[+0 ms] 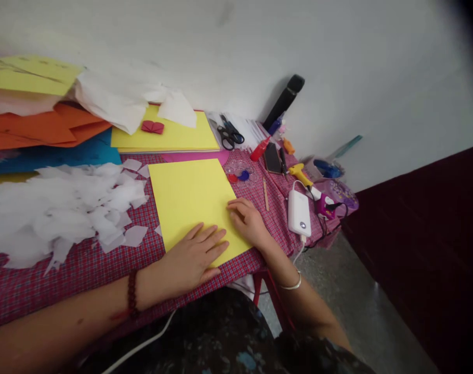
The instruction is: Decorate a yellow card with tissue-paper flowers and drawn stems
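A yellow sheet of paper lies flat on the checked tablecloth in front of me. My left hand rests palm down on its lower part, fingers spread. At the sheet's right edge lies my right hand, its fingers loosely bent and touching the paper; nothing shows in them. Left of the sheet is a heap of white paper pieces. A wooden stick lies just beyond my right hand, and a clear dish with red and blue bits sits past the sheet's far right corner.
More yellow paper carries a folded red piece near the wall. Scissors, a red bottle, a phone, a yellow glue gun and a white power bank with cables lie rightward. Orange paper lies at far left.
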`<state>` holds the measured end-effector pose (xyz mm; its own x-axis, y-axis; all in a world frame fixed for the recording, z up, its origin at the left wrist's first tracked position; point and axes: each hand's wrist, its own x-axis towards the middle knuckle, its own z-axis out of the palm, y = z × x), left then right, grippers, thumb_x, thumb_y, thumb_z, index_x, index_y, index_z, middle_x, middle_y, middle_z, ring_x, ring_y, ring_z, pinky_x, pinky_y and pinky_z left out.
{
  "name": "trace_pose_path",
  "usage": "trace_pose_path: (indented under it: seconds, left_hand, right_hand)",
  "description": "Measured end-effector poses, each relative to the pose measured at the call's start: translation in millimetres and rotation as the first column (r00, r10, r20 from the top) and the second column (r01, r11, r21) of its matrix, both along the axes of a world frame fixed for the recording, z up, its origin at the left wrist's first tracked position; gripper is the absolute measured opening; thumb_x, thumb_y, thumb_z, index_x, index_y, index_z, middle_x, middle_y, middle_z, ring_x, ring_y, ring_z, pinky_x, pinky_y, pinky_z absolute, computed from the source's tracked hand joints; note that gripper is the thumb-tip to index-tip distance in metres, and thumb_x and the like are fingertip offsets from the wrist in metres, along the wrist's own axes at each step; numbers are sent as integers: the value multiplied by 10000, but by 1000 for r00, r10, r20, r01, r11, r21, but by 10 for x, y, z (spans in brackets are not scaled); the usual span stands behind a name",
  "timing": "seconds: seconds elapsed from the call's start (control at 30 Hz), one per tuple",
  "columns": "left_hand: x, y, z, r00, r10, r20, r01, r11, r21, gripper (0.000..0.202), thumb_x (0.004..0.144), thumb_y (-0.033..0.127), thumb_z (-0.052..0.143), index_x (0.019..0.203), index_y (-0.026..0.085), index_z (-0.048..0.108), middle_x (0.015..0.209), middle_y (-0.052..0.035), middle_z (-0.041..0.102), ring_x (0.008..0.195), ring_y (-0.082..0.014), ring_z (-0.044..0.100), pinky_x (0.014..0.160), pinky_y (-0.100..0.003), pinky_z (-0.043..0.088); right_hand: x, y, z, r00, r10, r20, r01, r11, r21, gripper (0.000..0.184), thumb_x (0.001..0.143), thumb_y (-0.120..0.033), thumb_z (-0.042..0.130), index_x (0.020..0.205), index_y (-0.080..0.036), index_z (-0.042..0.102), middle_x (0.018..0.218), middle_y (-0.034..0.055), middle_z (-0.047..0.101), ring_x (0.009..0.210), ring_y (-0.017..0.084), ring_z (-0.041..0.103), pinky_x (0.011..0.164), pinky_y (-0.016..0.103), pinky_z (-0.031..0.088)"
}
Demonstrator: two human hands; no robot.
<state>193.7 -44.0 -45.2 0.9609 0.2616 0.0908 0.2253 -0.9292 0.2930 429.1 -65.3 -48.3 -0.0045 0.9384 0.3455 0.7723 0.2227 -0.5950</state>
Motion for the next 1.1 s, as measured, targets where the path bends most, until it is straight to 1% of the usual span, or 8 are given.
trace_pose_path:
  seconds: [0.1, 0.17, 0.23, 0.43, 0.7, 0.87, 1.0, 1.1]
  left_hand:
    - [3, -2, -20, 1000, 3, 28, -3, 1000, 5, 503, 969, 469, 518, 1414, 237, 478, 1541, -62, 448, 1427, -294, 371, 1185, -474, 212]
    - [-1, 0, -23, 999, 6, 42, -6, 1000, 5, 506, 967, 471, 524, 1414, 239, 476, 1538, -56, 452, 1420, -288, 376, 1181, -471, 213]
    - [-4, -3, -13, 999, 8, 51, -8, 1000, 2, 504, 966, 469, 528, 1409, 235, 479, 1525, -54, 467, 1413, -281, 379, 1179, -468, 212]
    - [-4, -32, 41, 993, 14, 119, -15, 1000, 11, 483, 967, 471, 522, 1369, 203, 519, 1479, -76, 510, 1367, -278, 422, 1148, -448, 244]
    - [0, -30, 83, 981, 7, 193, -20, 998, 63, 451, 913, 440, 612, 1283, 185, 574, 1378, -82, 585, 1278, -267, 502, 1085, -423, 327]
    - [3, -39, 53, 979, 13, 205, -27, 998, 65, 461, 900, 447, 626, 1273, 181, 576, 1378, -84, 585, 1276, -273, 502, 1095, -446, 323]
    - [5, -38, 51, 975, 13, 223, -27, 998, 61, 439, 888, 431, 642, 1239, 173, 587, 1351, -90, 598, 1240, -271, 518, 1081, -447, 340]
    - [5, -36, 58, 970, 17, 243, -30, 998, 50, 410, 872, 422, 663, 1192, 172, 605, 1304, -92, 620, 1196, -262, 539, 1066, -433, 352]
  right_hand:
    - [304, 18, 144, 981, -193, -8, 193, 981, 10, 227, 913, -226, 489, 995, -200, 699, 978, 68, 730, 919, 200, 671, 849, 347, 521]
    - [638, 68, 290, 899, -425, 107, 427, 904, 7, 291, 954, -263, 428, 1039, -180, 694, 985, 84, 733, 903, 196, 668, 828, 339, 514]
    - [991, 148, 419, 813, -507, 288, 541, 840, -47, 308, 969, -265, 427, 1111, -159, 679, 1038, 115, 721, 942, 199, 657, 865, 357, 498]
    - [1541, 391, 422, 758, -381, 529, 553, 806, -212, 254, 942, -343, 599, 1122, -171, 652, 1119, 94, 671, 982, 199, 652, 880, 402, 540]
    - [1592, 549, 313, 673, -229, 704, 541, 801, -256, 432, 838, -173, 506, 1236, -95, 654, 995, 204, 740, 883, 299, 706, 760, 378, 498]
    - [1584, 502, 565, 665, -154, 731, 490, 829, -271, 567, 807, -172, 494, 1368, -124, 564, 990, 159, 744, 875, 283, 701, 761, 365, 496]
    - [1458, 333, 903, 807, -204, 554, 423, 854, -302, 349, 771, -256, 546, 1074, -201, 711, 713, 45, 690, 576, 205, 621, 578, 317, 455]
    - [1099, 327, 974, 975, -215, -57, 184, 923, -337, 209, 800, -341, 570, 933, -236, 692, 615, 2, 640, 505, 170, 585, 524, 300, 465]
